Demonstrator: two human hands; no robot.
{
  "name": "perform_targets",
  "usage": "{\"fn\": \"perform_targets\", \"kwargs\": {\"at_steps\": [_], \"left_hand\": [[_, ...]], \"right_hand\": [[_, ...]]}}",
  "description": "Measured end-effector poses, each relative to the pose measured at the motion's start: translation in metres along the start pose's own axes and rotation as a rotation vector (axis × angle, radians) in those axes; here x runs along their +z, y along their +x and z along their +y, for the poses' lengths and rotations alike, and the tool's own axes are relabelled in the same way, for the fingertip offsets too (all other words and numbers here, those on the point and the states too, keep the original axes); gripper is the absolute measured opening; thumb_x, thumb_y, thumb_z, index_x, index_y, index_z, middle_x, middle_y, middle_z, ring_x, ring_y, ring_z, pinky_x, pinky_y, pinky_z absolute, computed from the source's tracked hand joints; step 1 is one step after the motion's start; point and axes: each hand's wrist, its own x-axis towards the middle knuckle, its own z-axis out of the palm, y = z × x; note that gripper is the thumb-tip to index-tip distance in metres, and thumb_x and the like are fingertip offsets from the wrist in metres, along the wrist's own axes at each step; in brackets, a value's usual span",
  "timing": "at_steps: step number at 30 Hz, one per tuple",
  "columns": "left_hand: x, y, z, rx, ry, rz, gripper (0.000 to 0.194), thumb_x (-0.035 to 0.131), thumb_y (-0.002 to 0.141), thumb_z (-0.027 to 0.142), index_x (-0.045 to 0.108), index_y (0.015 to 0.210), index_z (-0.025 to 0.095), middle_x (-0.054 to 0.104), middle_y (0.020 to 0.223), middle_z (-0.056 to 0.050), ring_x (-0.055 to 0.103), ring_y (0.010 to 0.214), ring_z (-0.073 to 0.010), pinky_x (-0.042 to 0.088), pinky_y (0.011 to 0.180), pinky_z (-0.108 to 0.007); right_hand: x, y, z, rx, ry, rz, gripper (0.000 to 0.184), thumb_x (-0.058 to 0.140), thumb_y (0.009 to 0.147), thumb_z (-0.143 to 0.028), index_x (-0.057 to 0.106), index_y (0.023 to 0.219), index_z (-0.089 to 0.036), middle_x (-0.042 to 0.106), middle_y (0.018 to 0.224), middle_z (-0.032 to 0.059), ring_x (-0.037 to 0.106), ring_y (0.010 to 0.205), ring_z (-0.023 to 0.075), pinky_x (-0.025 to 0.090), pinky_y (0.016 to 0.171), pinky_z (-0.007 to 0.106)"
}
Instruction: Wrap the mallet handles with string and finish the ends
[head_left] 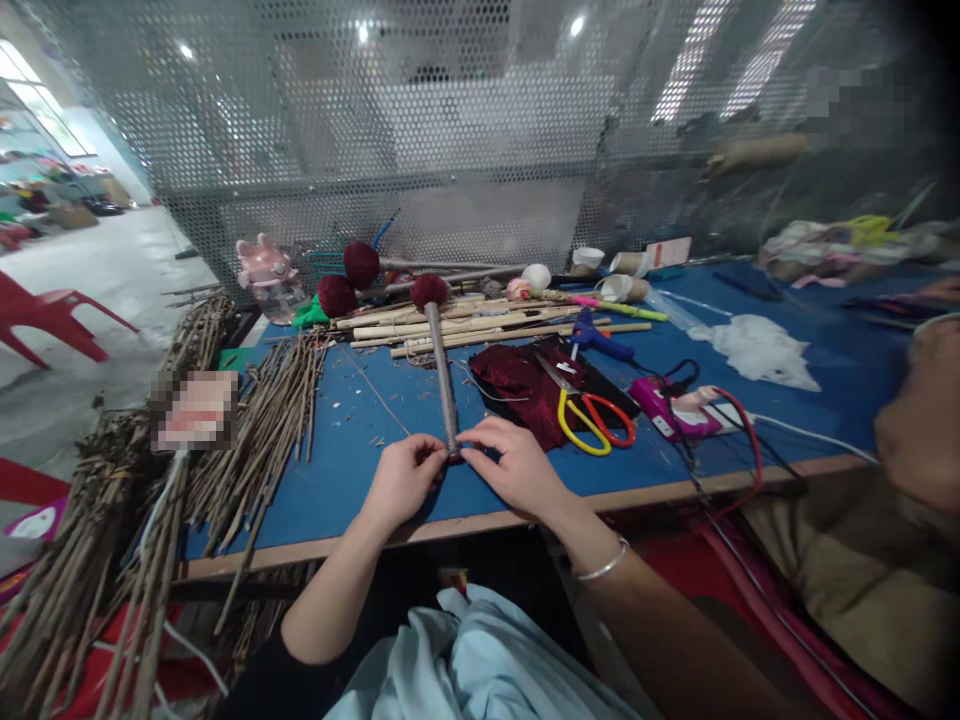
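A stick wrapped in grey cord (pixel 442 375) lies on the blue table, a dark red ball (pixel 429 291) on its far end. At the near end, my left hand (pixel 405 478) pinches the stick from the left, fingers curled. From the other side, my right hand (pixel 517 462) has its thumb and fingertips closed on the same end. A thin strand (pixel 379 395) runs from beside my left hand up and left across the table. Dark red fabric (pixel 499 385) lies just beyond my right hand, with yellow-and-red-handled scissors (pixel 592 422) beside it.
Bundled twigs (pixel 255 430) cover the table's left side. Behind are pale sticks (pixel 480 325) and more red balls (pixel 362 264). A blue glue gun (pixel 600 338), a purple power strip (pixel 664 408) with cables and white plastic (pixel 765 350) lie right. Another person (pixel 919 420) sits at far right.
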Motion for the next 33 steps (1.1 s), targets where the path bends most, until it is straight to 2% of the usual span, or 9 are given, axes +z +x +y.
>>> {"fn": "perform_targets", "kwargs": {"at_steps": [2,6,9,12,17,22,26,29,33], "left_hand": [[0.000,-0.001,0.001,0.007,-0.010,0.002,0.023,0.056,0.075,0.037,0.063,0.080,0.015,0.058,0.059,0.000,0.052,0.052,-0.0109,0.044,0.049,-0.020],[-0.001,-0.001,0.000,0.034,-0.037,-0.017,0.020,0.056,0.075,0.034,0.062,0.078,0.015,0.058,0.059,0.000,0.052,0.051,-0.0106,0.044,0.048,-0.019],[-0.001,0.001,-0.001,0.042,-0.094,-0.018,0.018,0.054,0.076,0.034,0.058,0.079,0.016,0.055,0.058,0.002,0.051,0.050,-0.0101,0.043,0.045,-0.018],[0.000,0.002,0.000,0.085,-0.164,0.046,0.020,0.054,0.077,0.037,0.055,0.081,0.017,0.053,0.060,0.003,0.047,0.044,-0.0080,0.040,0.041,-0.018],[0.003,-0.001,0.009,0.214,-0.287,0.185,0.022,0.055,0.079,0.039,0.053,0.085,0.017,0.049,0.060,0.004,0.044,0.043,-0.0065,0.037,0.042,-0.018],[0.005,-0.005,0.018,0.326,-0.352,0.317,0.023,0.057,0.079,0.038,0.056,0.086,0.017,0.057,0.075,-0.001,0.045,0.048,-0.0058,0.039,0.045,-0.018],[0.007,-0.005,0.018,0.283,-0.444,0.261,0.017,0.059,0.078,0.032,0.055,0.085,0.017,0.051,0.066,0.004,0.043,0.047,-0.0050,0.038,0.045,-0.017],[0.009,-0.001,0.018,0.221,-0.678,0.202,0.017,0.062,0.074,0.028,0.053,0.084,0.018,0.050,0.069,0.004,0.048,0.056,-0.0059,0.043,0.053,-0.017],[0.010,0.006,0.019,0.071,-1.018,0.182,0.031,0.070,0.065,0.025,0.051,0.088,0.019,0.053,0.075,0.004,0.053,0.062,-0.0060,0.045,0.058,-0.017]], "right_hand": [[0.007,0.002,0.000,0.020,0.005,-0.078,0.015,0.059,0.080,-0.018,0.070,0.090,-0.019,0.066,0.086,0.0062,0.060,0.081,0.0176,0.046,0.077,0.030],[0.015,0.006,0.003,0.076,0.038,-0.098,0.010,0.059,0.080,-0.017,0.067,0.075,-0.019,0.066,0.079,0.0032,0.059,0.075,0.0153,0.044,0.073,0.027],[0.015,0.009,0.005,0.162,0.123,-0.098,0.011,0.055,0.080,-0.019,0.062,0.072,-0.018,0.063,0.074,0.0010,0.056,0.072,0.0143,0.042,0.071,0.027],[0.014,0.012,0.004,0.268,0.315,-0.062,0.011,0.052,0.081,-0.026,0.057,0.075,-0.018,0.057,0.070,-0.0011,0.051,0.067,0.0124,0.041,0.068,0.025],[0.019,0.014,0.001,0.421,0.678,-0.037,0.021,0.057,0.077,-0.039,0.051,0.080,-0.019,0.045,0.060,-0.0049,0.040,0.052,0.0088,0.033,0.051,0.022],[0.018,0.015,-0.005,0.444,0.814,-0.012,0.029,0.061,0.074,-0.045,0.050,0.081,-0.019,0.050,0.064,-0.0025,0.043,0.052,0.0088,0.032,0.048,0.021],[0.012,0.014,-0.012,0.403,0.787,0.109,0.026,0.061,0.076,-0.044,0.051,0.077,-0.019,0.052,0.073,-0.0001,0.045,0.058,0.0094,0.039,0.053,0.022],[0.013,0.015,-0.014,0.391,0.843,0.152,0.025,0.062,0.075,-0.043,0.052,0.078,-0.020,0.054,0.079,0.0007,0.046,0.059,0.0093,0.041,0.054,0.022],[0.021,0.017,-0.010,0.430,0.955,0.160,0.029,0.066,0.071,-0.044,0.050,0.078,-0.020,0.055,0.080,0.0010,0.049,0.060,0.0098,0.042,0.054,0.021]]}}
